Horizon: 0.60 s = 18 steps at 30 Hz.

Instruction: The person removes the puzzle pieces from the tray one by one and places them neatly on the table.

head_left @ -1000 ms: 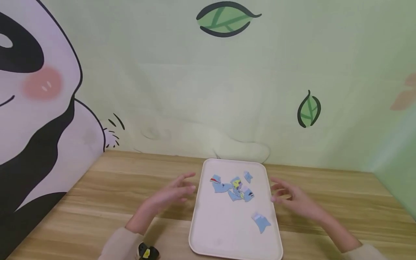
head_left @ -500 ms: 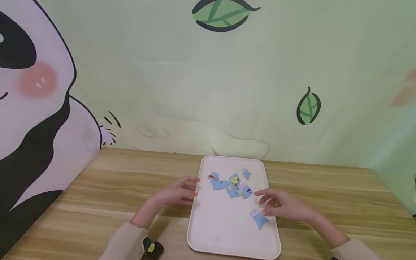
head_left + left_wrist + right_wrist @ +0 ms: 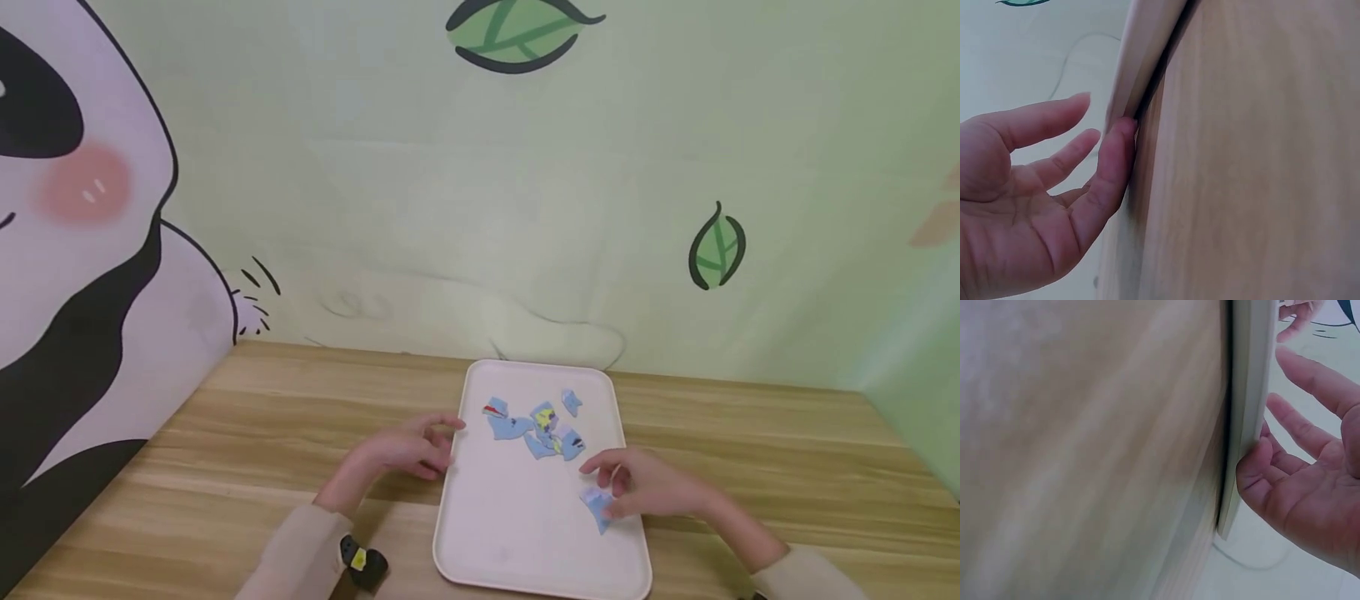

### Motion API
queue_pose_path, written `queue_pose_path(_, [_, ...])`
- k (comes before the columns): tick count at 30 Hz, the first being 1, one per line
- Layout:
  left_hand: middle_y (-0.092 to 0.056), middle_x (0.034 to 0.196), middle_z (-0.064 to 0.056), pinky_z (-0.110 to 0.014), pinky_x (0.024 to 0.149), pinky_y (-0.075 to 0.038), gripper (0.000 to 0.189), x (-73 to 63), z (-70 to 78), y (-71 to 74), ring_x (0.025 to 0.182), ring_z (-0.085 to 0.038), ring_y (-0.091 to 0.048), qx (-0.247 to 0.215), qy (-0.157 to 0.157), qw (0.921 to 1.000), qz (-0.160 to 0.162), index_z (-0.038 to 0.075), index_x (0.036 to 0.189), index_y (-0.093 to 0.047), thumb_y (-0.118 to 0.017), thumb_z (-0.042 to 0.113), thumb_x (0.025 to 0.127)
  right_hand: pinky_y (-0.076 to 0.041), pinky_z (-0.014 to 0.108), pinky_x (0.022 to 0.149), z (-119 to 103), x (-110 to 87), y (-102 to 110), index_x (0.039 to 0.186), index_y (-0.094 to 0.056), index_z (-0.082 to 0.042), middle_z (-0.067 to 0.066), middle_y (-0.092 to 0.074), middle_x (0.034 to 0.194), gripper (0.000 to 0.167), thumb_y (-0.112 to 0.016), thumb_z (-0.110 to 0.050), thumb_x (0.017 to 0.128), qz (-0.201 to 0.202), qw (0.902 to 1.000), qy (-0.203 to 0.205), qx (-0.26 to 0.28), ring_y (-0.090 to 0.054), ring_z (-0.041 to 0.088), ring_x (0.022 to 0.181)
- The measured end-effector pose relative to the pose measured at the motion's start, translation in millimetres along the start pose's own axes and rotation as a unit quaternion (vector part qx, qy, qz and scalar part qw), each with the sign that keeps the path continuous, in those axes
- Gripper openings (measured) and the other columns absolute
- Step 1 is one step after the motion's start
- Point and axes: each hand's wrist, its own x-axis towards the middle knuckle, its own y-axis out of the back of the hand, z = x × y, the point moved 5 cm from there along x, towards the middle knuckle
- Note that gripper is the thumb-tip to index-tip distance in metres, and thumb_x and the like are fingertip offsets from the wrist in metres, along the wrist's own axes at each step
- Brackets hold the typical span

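A white tray bears several blue jigsaw puzzle pieces. At its left rim rests my left hand; in the left wrist view a curled finger touches the tray's side, with nothing held. My right hand hovers over the right rim, fingers loosely bent, thumb over a loose blue-and-lilac puzzle piece. Whether the thumb touches that piece, I cannot tell. In the right wrist view the little finger lies against the tray's edge. A joined cluster of pieces with yellow print lies farther back.
Behind the cluster is a small separate piece. Left of it are a blue piece and one with a red stripe. The wooden table ends at a printed wall cloth just behind the tray.
My right hand has moved left and nearer, from beside the tray to over the loose piece. My left hand has come to the tray's left rim. The pieces have kept their places.
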Motion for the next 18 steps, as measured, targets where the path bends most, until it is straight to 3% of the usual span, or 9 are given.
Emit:
queue_pose_path(6, [-0.051, 0.092, -0.011, -0.028, 0.062, -0.052, 0.052, 3.9, -3.8, 2.2, 0.070, -0.015, -0.055, 0.023, 0.006, 0.9997, -0.006, 0.001, 0.126, -0.043, -0.063, -0.004, 0.079, -0.040, 0.019, 0.060, 2.0, 3.6, -4.4, 0.107, -0.058, 0.005, 0.001, -0.050, 0.081, 0.046, -0.075, -0.007, 0.066, -0.007, 0.9999, -0.006, -0.006, -0.044, 0.007, 0.069])
queue_pose_path(18, [-0.054, 0.089, -0.010, -0.027, 0.057, -0.052, 0.056, 3.7, -3.2, -0.1, 0.068, -0.014, -0.056, 0.049, 0.000, 0.9987, 0.013, 0.004, 0.125, -0.046, -0.069, -0.004, 0.074, -0.039, 0.019, 0.060, 1.8, 1.9, -7.2, 0.094, -0.058, -0.003, 0.001, -0.047, 0.080, 0.041, -0.077, -0.004, 0.058, -0.013, 0.9994, -0.022, -0.022, -0.043, 0.007, 0.069])
